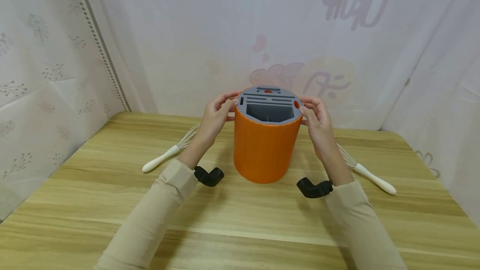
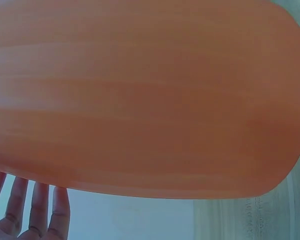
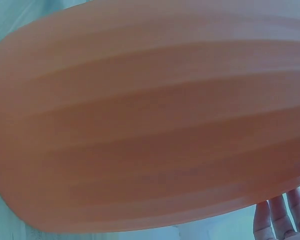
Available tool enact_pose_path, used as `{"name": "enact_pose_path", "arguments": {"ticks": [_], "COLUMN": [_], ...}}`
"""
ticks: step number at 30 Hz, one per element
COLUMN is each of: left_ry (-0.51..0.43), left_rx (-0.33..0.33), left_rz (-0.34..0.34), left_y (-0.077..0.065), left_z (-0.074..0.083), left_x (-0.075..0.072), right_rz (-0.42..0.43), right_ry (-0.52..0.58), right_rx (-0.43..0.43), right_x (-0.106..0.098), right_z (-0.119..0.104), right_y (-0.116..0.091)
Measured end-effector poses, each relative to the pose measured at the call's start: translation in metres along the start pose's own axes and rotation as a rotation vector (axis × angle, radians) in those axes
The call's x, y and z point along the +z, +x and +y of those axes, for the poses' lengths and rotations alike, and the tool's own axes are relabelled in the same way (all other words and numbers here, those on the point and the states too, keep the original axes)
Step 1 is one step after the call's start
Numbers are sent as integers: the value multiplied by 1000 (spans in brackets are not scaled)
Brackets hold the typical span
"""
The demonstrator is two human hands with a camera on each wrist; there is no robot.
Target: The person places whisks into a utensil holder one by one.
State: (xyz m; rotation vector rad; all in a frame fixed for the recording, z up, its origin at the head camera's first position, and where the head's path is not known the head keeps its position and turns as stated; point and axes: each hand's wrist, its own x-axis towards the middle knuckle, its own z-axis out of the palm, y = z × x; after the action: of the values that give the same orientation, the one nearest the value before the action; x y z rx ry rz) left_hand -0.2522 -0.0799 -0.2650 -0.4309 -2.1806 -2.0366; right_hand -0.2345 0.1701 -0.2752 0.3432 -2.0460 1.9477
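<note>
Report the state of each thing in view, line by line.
Orange holder: held, roughly upright
Gray slotted insert: set in the holder's top
Left hand: gripping the holder's left rim
Right hand: gripping its right rim
Left whisk: lying on the table
Right whisk: lying there, partly hidden

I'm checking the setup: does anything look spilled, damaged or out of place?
Nothing stands out. The left hand and right hand hold the orange holder near its rim. The whisks lie on either side of it on the table. No spill or damage shows.
</note>
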Motion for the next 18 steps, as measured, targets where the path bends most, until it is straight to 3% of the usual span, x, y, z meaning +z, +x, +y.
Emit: {"name": "enact_pose_path", "arguments": {"ticks": [18], "left_ry": [-8], "left_rx": [-2], "left_rz": [-20], "left_y": [-19], "left_z": [3], "left_x": [-3], "right_rz": [-14], "right_ry": [38], "right_rx": [-9], "right_x": [2], "right_z": [-10], "right_y": [-23]}}
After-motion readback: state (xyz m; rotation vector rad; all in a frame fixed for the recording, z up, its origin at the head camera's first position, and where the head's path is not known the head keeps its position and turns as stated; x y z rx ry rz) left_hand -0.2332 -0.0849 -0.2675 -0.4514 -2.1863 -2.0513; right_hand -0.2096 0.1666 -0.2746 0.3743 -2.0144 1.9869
